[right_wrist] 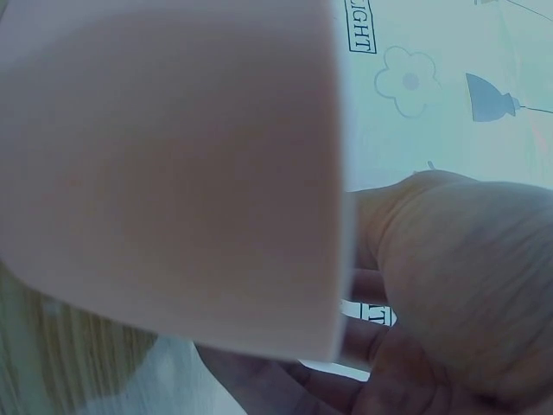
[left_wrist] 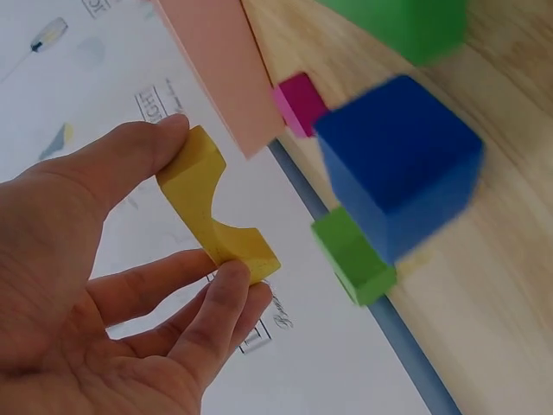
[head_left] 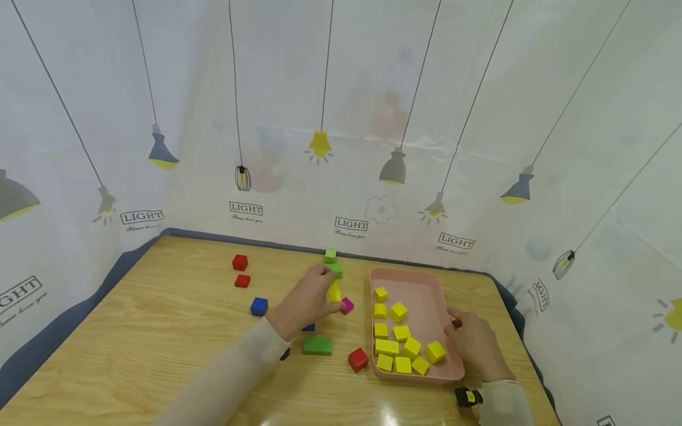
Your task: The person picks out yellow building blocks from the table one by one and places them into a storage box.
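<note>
My left hand (head_left: pixel 306 303) is over the middle of the table and pinches a yellow arch-shaped block (left_wrist: pixel 192 186) between thumb and fingertips. In the left wrist view the block is off the table, its curved notch facing away from the palm. Near that hand lie a magenta block (head_left: pixel 347 305), green blocks (head_left: pixel 334 270) and a blue cube (left_wrist: pixel 402 151). My right hand (head_left: pixel 476 343) grips the right side wall of a pink tray (head_left: pixel 428 299). Several yellow blocks (head_left: pixel 398 312) lie in the tray, mostly toward its left and near end. The tray's wall hides part of the right hand's fingers in the right wrist view.
Two red blocks (head_left: pixel 240 262) and another blue cube (head_left: pixel 259 306) sit on the left of the wooden table (head_left: pixel 176 296). A green rectangular block (head_left: pixel 317 346) and a red cube (head_left: pixel 358 359) lie in front of the tray's left side. A patterned curtain (head_left: pixel 298 77) hangs behind the table.
</note>
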`<state>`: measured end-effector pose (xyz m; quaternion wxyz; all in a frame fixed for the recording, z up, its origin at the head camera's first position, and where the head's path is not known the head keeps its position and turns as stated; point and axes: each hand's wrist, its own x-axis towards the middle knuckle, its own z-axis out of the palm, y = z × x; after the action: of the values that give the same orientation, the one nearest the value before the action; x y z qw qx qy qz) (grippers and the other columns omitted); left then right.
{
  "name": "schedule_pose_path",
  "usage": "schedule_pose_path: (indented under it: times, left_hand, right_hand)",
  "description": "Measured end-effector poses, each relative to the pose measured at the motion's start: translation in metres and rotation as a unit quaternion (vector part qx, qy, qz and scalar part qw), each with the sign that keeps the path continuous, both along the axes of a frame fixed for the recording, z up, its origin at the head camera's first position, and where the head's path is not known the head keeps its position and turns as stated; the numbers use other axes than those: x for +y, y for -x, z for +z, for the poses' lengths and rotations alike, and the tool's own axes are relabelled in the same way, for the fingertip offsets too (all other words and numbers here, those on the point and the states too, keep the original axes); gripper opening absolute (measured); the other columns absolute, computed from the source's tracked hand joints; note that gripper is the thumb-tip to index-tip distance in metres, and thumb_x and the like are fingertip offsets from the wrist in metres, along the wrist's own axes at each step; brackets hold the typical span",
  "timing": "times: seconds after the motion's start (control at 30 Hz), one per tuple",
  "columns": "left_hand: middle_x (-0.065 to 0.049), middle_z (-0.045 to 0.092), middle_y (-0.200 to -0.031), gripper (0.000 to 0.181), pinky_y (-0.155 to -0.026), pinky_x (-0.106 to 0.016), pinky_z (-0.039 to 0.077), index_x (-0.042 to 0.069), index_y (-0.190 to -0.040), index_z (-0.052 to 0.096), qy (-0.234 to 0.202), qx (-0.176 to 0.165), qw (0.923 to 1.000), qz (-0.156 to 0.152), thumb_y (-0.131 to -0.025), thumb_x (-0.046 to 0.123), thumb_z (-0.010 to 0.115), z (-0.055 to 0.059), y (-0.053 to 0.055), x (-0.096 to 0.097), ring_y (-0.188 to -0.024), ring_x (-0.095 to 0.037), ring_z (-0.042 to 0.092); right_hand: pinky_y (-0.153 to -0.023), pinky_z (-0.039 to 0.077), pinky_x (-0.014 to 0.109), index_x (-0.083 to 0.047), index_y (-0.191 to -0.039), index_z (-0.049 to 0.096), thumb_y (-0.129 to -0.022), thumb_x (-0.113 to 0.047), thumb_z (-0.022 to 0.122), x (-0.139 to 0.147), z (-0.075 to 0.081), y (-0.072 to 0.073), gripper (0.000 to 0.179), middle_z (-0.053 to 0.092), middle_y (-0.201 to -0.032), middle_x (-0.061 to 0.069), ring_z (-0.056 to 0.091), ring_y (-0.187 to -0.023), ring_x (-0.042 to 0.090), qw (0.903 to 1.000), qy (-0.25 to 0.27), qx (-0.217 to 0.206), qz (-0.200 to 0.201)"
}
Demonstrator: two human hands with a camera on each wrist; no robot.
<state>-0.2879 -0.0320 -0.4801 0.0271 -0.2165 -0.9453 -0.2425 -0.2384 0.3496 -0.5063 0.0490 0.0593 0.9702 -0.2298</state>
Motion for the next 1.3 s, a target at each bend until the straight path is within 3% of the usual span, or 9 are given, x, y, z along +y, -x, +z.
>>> schedule_pose_path:
  times: [0.17,0.4,0.63,0.8,1.03,1.3]
  left_hand:
    - [-0.024,0.066,-0.157,0.073,-0.122,-0.05,0.062,-0.004,-0.154,0.069,0.003,0.006,0.9997,-0.024,-0.099,0.033,0.098,0.003,-0.004,0.019,-0.142,-0.038,0.068]
    - [-0.017,0.068,-0.153,0.07,-0.117,-0.038,0.065,-0.001,-0.154,0.07,0.022,0.014,0.9982,-0.054,-0.1,0.036,0.096,0.006,-0.01,0.054,-0.135,-0.027,0.069]
    - [-0.012,0.066,-0.159,0.073,-0.12,-0.033,0.063,0.003,-0.157,0.069,0.043,0.016,0.9958,-0.08,-0.1,0.039,0.096,0.01,-0.016,0.088,-0.139,-0.025,0.067]
    - [-0.01,0.068,-0.152,0.072,-0.115,-0.028,0.065,0.006,-0.157,0.07,0.061,0.022,0.9933,-0.096,-0.101,0.043,0.094,0.008,-0.02,0.111,-0.127,-0.02,0.069]
    - [-0.006,0.071,-0.134,0.063,-0.097,-0.016,0.063,0.009,-0.146,0.077,0.089,0.049,0.9877,-0.119,-0.101,0.048,0.094,0.007,-0.024,0.142,-0.112,-0.014,0.063]
    - [-0.002,0.072,-0.137,0.062,-0.099,-0.016,0.059,0.013,-0.149,0.077,0.088,0.037,0.9874,-0.126,-0.101,0.048,0.093,0.0,-0.027,0.164,-0.11,-0.011,0.06]
  right_hand:
    - [-0.079,0.062,0.039,0.003,-0.167,0.057,-0.11,-0.012,0.067,0.0,-0.001,0.001,0.06,0.082,-0.128,0.027,0.07,-0.092,0.026,1.0,0.001,-0.002,-0.001]
    - [-0.073,0.058,0.036,0.004,-0.167,0.057,-0.109,-0.01,0.066,0.0,0.0,0.0,0.06,0.083,-0.124,0.025,0.067,-0.087,0.025,1.0,0.003,0.004,0.004]
    - [-0.081,0.065,0.042,0.004,-0.166,0.057,-0.109,-0.011,0.068,0.001,-0.001,0.001,0.06,0.082,-0.124,0.026,0.069,-0.091,0.026,1.0,0.0,-0.004,0.0]
    - [-0.078,0.063,0.039,0.004,-0.166,0.057,-0.108,-0.012,0.068,0.003,-0.002,0.001,0.061,0.082,-0.125,0.027,0.069,-0.09,0.026,1.0,0.0,-0.002,0.0]
    - [-0.07,0.058,0.034,0.004,-0.166,0.057,-0.109,-0.012,0.068,0.006,-0.003,0.002,0.061,0.082,-0.128,0.03,0.069,-0.086,0.025,0.9999,0.007,0.004,0.011]
    - [-0.07,0.057,0.034,0.004,-0.166,0.057,-0.11,-0.012,0.067,0.006,-0.001,0.001,0.06,0.082,-0.128,0.03,0.069,-0.087,0.025,0.9997,0.008,0.004,0.021]
